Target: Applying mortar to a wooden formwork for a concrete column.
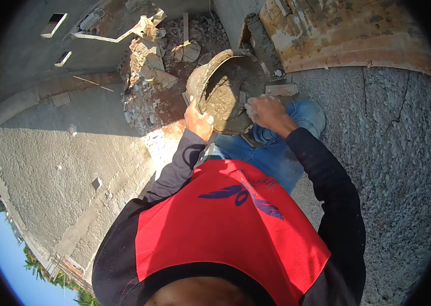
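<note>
A mortar-caked bucket (194, 84) is tipped toward me in front of my bent knee, its mouth facing me. Wet grey mortar (221, 99) lies inside, partly in sun and partly in shade. My left hand (198, 122) grips the bucket's left rim, with the thumb over the edge. At the right side of the mouth, my right hand (269, 112) is closed in a fist with mortar smears on it. Whatever it holds, if anything, is hidden by the fingers; a small grey shape shows in the mortar beside it.
Broken masonry and rubble (149, 71) lie beyond the bucket to the left. A stained wooden board (348, 30) leans at the upper right. Rough plastered surfaces (378, 153) stretch along both sides. A short wood piece (282, 90) lies by my knee (307, 117).
</note>
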Action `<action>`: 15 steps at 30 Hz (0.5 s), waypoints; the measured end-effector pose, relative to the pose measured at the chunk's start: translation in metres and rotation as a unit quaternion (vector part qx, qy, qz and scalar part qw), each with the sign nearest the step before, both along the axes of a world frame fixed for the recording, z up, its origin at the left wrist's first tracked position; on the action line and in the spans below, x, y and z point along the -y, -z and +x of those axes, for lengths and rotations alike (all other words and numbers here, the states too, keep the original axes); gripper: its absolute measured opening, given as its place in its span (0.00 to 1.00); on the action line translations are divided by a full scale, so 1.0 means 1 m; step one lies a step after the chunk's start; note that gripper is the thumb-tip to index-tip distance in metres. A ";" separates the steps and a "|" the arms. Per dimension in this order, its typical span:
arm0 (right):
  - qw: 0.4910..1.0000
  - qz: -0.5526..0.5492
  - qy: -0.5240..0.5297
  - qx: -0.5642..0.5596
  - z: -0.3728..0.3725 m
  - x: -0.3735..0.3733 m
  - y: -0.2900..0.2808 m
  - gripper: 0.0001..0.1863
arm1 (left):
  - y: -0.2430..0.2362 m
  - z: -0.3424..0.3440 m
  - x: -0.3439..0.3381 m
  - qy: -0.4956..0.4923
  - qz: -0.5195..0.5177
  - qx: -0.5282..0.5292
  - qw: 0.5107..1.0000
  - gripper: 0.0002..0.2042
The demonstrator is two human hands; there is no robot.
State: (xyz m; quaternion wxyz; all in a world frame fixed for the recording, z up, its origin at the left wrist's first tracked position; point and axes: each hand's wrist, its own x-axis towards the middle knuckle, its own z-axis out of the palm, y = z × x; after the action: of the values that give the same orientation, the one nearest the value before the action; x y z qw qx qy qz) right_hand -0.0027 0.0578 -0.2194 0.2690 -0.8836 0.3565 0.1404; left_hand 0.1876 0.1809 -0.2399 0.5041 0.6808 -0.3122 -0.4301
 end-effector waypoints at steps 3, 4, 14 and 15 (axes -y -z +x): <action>0.995 0.079 0.046 0.046 -0.002 -0.015 -0.003 0.10 | 0.016 0.000 -0.007 0.012 0.001 0.019 1.000 0.27; 0.989 0.114 0.074 0.060 -0.006 -0.021 -0.008 0.11 | -0.029 -0.011 0.013 0.007 -0.028 -0.109 0.994 0.28; 0.993 -0.008 0.106 0.050 -0.042 0.004 -0.109 0.13 | -0.024 0.008 0.021 -0.124 -0.004 -0.311 0.942 0.18; 0.993 -0.023 0.103 0.058 -0.044 0.009 -0.128 0.13 | -0.003 0.014 0.012 -0.122 0.002 -0.326 0.937 0.18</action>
State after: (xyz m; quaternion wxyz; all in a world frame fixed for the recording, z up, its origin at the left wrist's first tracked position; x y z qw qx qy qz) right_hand -0.0471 0.0486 -0.0912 0.2818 -0.8550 0.4324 0.0522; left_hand 0.2014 0.1689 -0.2367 0.6255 0.5370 -0.0446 -0.5643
